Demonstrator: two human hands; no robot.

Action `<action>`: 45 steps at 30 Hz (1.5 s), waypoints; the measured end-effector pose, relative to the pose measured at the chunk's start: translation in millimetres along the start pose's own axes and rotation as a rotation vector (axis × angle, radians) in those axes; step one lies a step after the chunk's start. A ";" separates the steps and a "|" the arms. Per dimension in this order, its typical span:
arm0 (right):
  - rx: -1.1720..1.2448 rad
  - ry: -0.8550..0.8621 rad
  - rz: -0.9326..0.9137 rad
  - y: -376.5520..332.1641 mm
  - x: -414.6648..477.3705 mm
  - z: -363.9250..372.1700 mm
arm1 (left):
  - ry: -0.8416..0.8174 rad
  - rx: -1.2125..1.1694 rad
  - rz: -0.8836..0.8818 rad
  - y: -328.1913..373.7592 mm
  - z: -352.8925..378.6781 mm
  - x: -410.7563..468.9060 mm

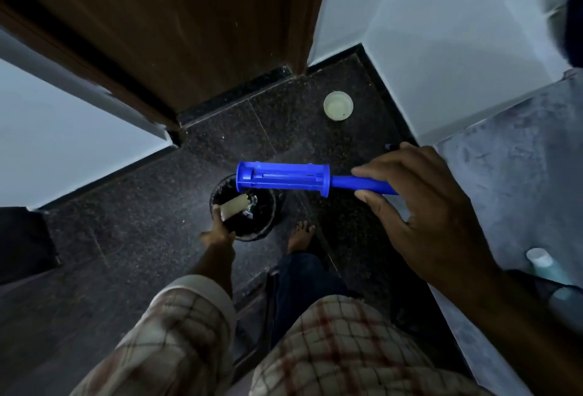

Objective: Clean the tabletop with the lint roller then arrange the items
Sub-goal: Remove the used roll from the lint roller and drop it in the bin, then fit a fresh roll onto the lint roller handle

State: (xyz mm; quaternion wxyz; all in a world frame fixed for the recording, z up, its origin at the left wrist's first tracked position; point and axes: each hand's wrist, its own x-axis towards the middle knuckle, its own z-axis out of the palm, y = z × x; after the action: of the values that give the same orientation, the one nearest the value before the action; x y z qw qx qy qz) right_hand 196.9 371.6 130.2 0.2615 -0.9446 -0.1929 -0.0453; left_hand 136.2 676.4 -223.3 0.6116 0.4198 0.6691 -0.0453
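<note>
My right hand (422, 203) grips the handle of a blue lint roller (284, 178), held level above the dark floor. Its roller frame is bare, with no paper roll on it. My left hand (219, 231) reaches down and holds a pale used paper roll (233, 209) over the mouth of a small black waste bin (265, 222) on the floor. The bin holds some scraps. The grey tabletop (520, 181) runs along the right side, beyond my right hand.
A brown wooden door (176, 33) stands ahead with white walls on both sides. A white round cup (338, 105) sits on the dark granite floor near the corner. A white-capped bottle (540, 261) lies at the table's right edge. My bare foot (301, 236) is beside the bin.
</note>
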 end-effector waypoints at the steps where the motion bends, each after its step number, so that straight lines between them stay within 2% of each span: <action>1: 0.000 0.001 0.005 -0.4 -2.2 0.0 | 0.006 0.023 -0.027 -1.8 -2.2 7.6; 6: 0.013 0.049 0.008 0.8 -14.7 -10.7 | -0.012 0.235 0.101 -4.5 -12.2 40.8; 10: 0.021 0.123 0.021 1.4 -25.1 -29.9 | -0.146 0.433 0.343 21.1 2.5 -47.1; 16: 0.039 0.265 0.097 14.0 -62.9 -70.5 | -0.353 0.536 0.651 29.6 55.1 -143.0; 20: -0.019 0.364 0.181 29.6 -108.1 -106.1 | -0.600 0.512 0.788 30.6 102.3 -256.3; 23: -0.064 0.434 0.274 43.8 -151.1 -133.9 | -0.855 0.554 1.047 17.8 131.3 -333.4; 25: -0.086 0.481 0.349 54.3 -181.3 -148.4 | -0.989 0.593 1.081 7.7 154.7 -366.3; 27: -0.105 0.513 0.431 64.9 -216.3 -163.4 | -1.084 0.593 1.053 -10.8 174.8 -403.2; 31: -0.149 0.564 0.577 83.2 -286.0 -194.2 | -1.292 0.718 1.179 -68.9 192.3 -482.4; 40: -0.266 0.747 0.901 108.2 -440.4 -234.6 | -1.827 0.984 1.176 -260.6 214.9 -594.7; 45: -0.292 0.806 1.076 110.1 -518.7 -236.1 | -2.071 1.277 1.105 -383.2 219.0 -637.3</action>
State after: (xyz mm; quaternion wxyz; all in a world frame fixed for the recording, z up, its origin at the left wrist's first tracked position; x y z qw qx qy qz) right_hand -234.7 -12.7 183.8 0.1691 -0.8439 0.4236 -0.2824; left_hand 6.6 -18.6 94.8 0.4699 0.6166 -0.4953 -0.3920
